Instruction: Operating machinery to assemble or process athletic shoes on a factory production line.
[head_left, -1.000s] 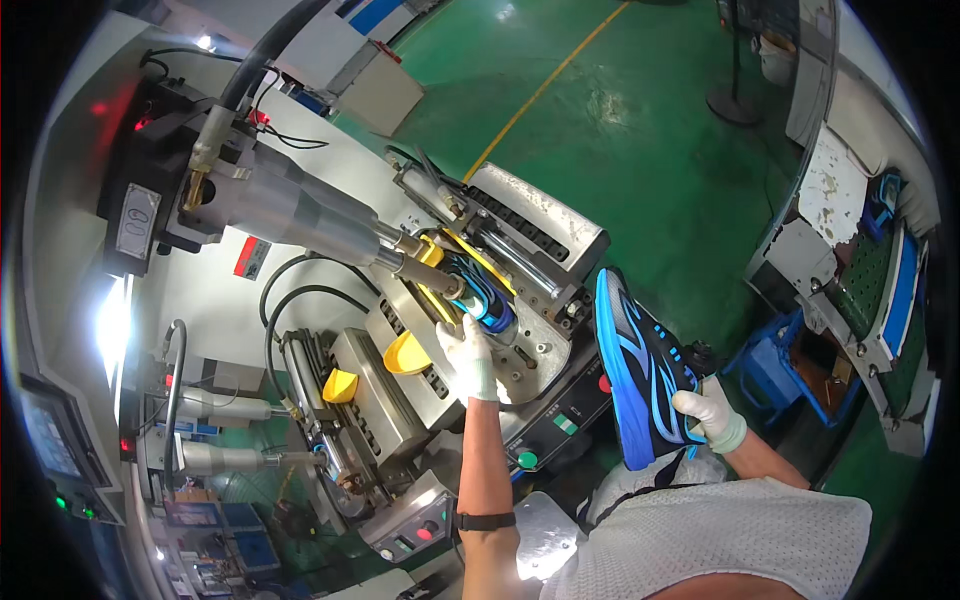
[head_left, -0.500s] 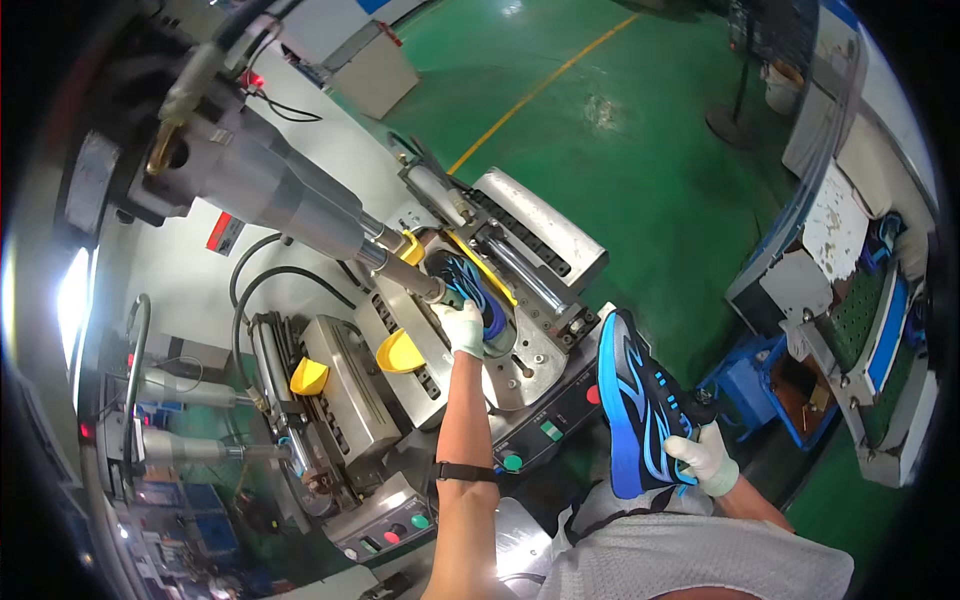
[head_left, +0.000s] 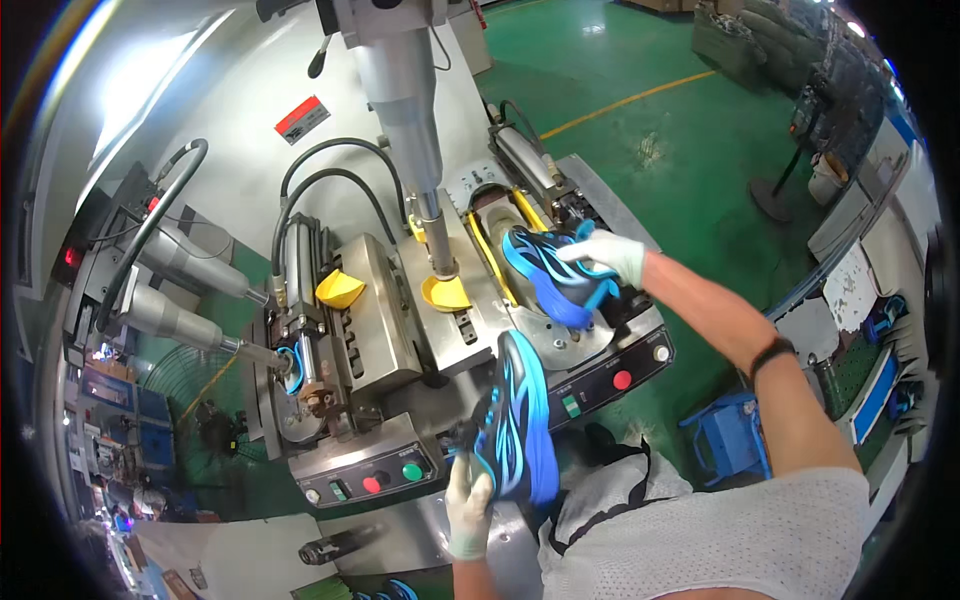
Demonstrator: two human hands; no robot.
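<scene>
My left hand (head_left: 468, 505), in a white glove, is closed on the heel end of a black and blue sports shoe (head_left: 515, 420), held toe-up in front of the machine. My right hand (head_left: 612, 258), gloved too, grips a second blue and black shoe (head_left: 550, 285) by its upper. That shoe is tilted over the right-hand station of a metal press (head_left: 560, 345), between two yellow side strips; whether it touches the bed is hidden. Left of it a steel ram (head_left: 437, 235) points down at a yellow cupped pad (head_left: 445, 292).
Another yellow pad (head_left: 340, 289) sits on the left station. Control panels (head_left: 370, 460) with red and green buttons line the front. A blue crate (head_left: 728, 432) stands on the green floor at right, near a rack (head_left: 875, 400) with shoes. Black hoses (head_left: 330, 172) curve behind.
My left hand has come from the press station to the lower centre, now holding a shoe. My right hand has carried its shoe from the right to over that station. The view has shifted.
</scene>
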